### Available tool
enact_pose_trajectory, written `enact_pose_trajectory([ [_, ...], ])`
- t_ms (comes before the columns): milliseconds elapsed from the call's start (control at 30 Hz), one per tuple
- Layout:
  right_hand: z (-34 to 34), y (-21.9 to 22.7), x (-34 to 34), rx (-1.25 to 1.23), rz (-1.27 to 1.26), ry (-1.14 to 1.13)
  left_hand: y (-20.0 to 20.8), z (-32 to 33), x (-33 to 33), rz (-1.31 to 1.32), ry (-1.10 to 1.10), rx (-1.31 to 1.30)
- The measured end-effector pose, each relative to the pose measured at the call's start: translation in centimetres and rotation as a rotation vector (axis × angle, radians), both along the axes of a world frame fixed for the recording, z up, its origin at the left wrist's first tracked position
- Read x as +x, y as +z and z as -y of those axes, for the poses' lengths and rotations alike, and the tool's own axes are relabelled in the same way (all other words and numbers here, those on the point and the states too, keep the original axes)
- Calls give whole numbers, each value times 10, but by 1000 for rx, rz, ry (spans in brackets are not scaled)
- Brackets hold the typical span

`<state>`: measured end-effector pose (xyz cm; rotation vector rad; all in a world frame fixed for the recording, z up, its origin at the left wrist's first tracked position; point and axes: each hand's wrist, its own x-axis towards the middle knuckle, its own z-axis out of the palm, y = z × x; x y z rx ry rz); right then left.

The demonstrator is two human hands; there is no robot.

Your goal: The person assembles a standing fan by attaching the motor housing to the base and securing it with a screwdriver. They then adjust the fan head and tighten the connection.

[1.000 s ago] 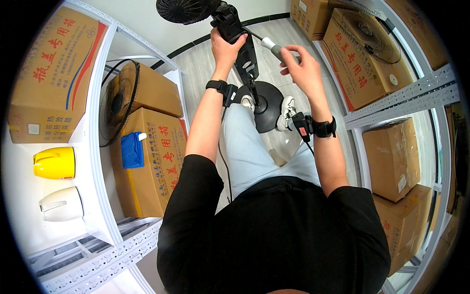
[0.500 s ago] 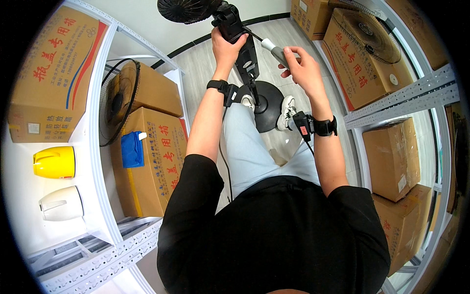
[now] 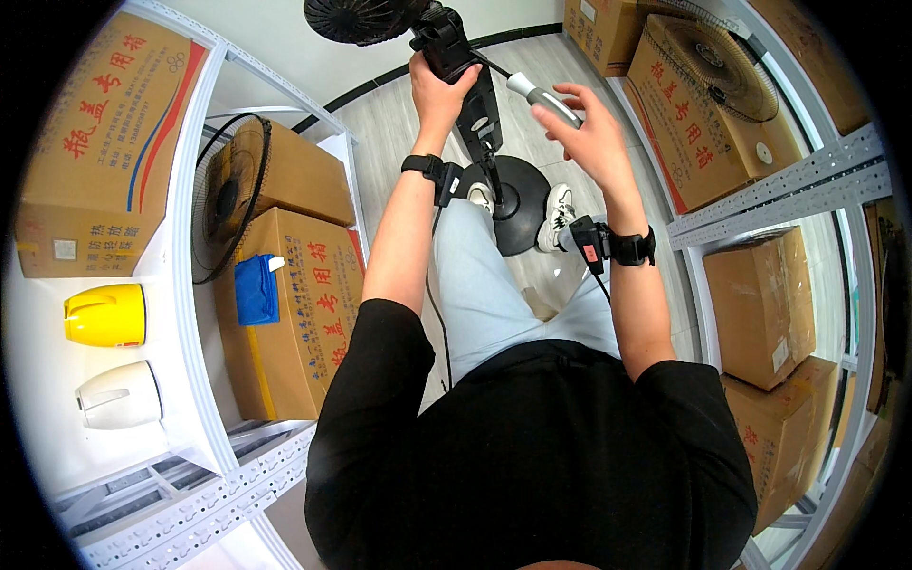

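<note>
My left hand [image 3: 440,95] is wrapped round the black neck of a standing fan [image 3: 446,43] with its grille off, near the top of the view. A screwdriver [image 3: 546,99] with a grey and white handle points its shaft at the fan's neck; where its tip sits I cannot make out. Loosely, my right hand [image 3: 589,133] holds the handle end, thumb on one side and fingers spread on the other. Below, the fan's round black base [image 3: 513,223] rests on the floor between my shoes.
On the left shelf are a yellow jug [image 3: 106,315], a white jug [image 3: 122,395] and cartons [image 3: 285,313]. A fan grille [image 3: 233,199] leans there, beside a blue cloth [image 3: 256,290]. Another grille [image 3: 712,62] lies on a carton at right. A black cable [image 3: 432,285] hangs by my leg.
My right hand's fingers have loosened and spread round the screwdriver handle, and the handle's far end shows more. My left hand and the fan stay where they were.
</note>
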<state>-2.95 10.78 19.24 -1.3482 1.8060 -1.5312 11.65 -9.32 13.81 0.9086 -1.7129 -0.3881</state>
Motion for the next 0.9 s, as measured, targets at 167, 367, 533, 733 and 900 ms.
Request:
enact_pose_trajectory([
  [167,3,5,-4,106,195,42,2,-2,1,5,-29,24],
  [367,4,-2,-3,43,235,49,3,-2,0,7,-35,29],
  [533,4,-2,1,-13,-43,-29,-1,1,1,-2,-29,31],
  [733,5,3,-6,138,145,23,-2,2,1,10,-33,23],
  [900,2,-2,0,-43,-162,-32,-4,4,-1,-31,3,-30],
])
